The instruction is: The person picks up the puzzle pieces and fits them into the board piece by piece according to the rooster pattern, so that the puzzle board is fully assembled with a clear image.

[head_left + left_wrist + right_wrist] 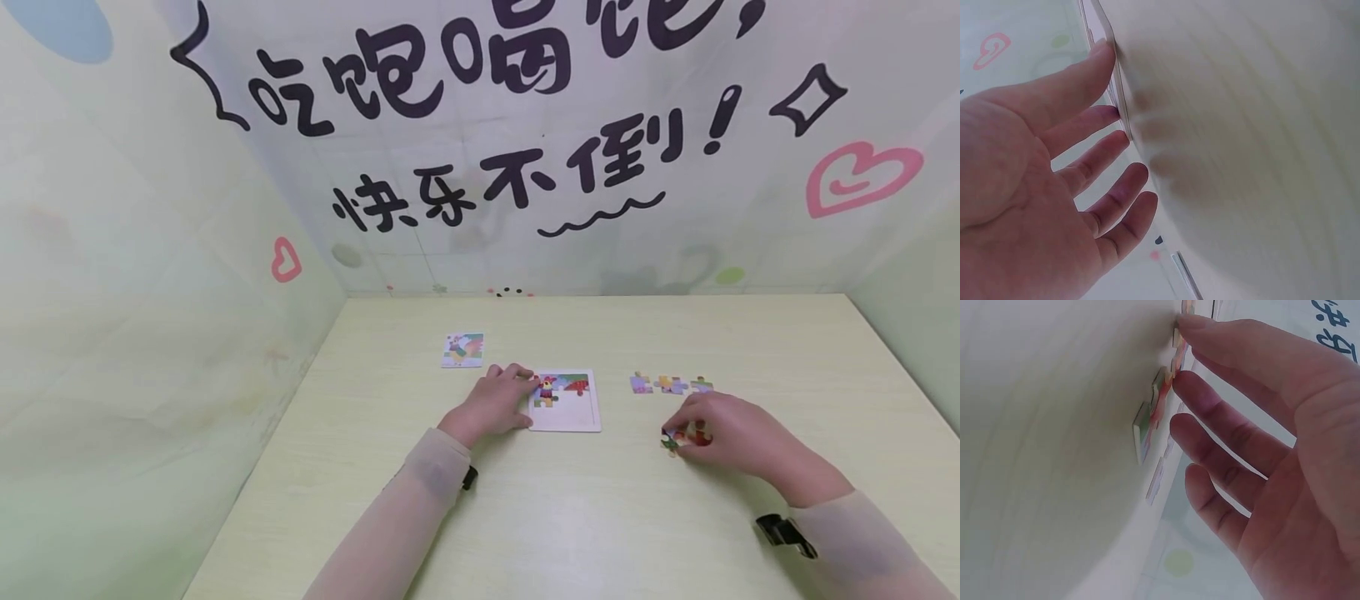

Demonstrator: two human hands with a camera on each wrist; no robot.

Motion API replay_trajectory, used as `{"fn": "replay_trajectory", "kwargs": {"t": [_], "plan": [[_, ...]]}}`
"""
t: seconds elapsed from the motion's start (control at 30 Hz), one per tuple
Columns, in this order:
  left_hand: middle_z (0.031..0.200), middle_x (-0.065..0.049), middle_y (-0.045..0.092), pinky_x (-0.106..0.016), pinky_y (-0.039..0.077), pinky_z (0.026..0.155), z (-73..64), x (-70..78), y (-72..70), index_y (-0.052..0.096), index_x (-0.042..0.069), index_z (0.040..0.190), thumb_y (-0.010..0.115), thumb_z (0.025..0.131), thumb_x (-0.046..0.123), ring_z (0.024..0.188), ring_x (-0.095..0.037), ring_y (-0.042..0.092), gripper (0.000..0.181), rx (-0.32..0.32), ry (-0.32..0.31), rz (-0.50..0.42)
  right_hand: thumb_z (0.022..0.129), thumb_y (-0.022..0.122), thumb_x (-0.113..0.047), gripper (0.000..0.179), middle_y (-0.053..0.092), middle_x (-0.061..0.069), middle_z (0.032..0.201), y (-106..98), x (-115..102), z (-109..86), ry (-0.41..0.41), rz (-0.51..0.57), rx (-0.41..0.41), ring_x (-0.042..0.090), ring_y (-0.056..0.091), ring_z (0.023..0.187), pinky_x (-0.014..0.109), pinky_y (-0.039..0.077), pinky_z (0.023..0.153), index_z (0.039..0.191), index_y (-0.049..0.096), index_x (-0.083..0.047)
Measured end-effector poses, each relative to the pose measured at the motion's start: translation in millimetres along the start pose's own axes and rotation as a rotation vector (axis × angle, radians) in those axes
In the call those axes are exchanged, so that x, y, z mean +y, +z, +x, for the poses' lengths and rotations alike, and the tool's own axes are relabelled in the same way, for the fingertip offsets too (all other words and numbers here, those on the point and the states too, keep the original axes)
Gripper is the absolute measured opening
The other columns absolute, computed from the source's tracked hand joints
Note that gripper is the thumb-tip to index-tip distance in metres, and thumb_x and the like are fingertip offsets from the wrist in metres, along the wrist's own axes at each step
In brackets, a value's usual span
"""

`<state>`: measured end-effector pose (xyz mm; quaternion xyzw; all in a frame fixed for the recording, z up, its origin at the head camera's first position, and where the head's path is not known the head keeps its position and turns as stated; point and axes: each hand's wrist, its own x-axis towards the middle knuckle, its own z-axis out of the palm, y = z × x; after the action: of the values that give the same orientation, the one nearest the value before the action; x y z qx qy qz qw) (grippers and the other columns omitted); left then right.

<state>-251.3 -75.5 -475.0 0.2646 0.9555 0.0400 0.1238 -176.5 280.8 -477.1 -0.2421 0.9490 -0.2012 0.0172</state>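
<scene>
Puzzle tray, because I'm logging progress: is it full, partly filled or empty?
Partly filled: in the head view, puzzle pieces lie towards the top of the tray, while bare white shows below them.

Card (462,351) left of tray (576,418), pieces (670,385) right

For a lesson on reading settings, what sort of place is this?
Probably a small tabletop activity booth: a pale table closed in by fabric-like walls printed with lettering, and a part-filled jigsaw tray on the table.
</scene>
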Motion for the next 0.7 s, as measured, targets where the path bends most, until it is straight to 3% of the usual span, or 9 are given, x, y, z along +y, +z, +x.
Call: {"fn": "replay_trajectory", "kwargs": {"t": [0.7], "plan": [[0.162,0.004,0.042,-0.041,0.045,0.107,0.0,-1.7,1.5,0.045,0.024,0.157,0.077,0.092,0.039,0.137,-0.026,0.042,0.074,0.002,-0.005,-0.017,0.079,0.084,-0.010,0.023,0.072,-0.016,0.097,5.8,-0.3,6.5,-0.067,-0.015,0.054,-0.002,0.048,0.072,0.020,0.043,0.061,0.094,0.081,-0.026]]}}
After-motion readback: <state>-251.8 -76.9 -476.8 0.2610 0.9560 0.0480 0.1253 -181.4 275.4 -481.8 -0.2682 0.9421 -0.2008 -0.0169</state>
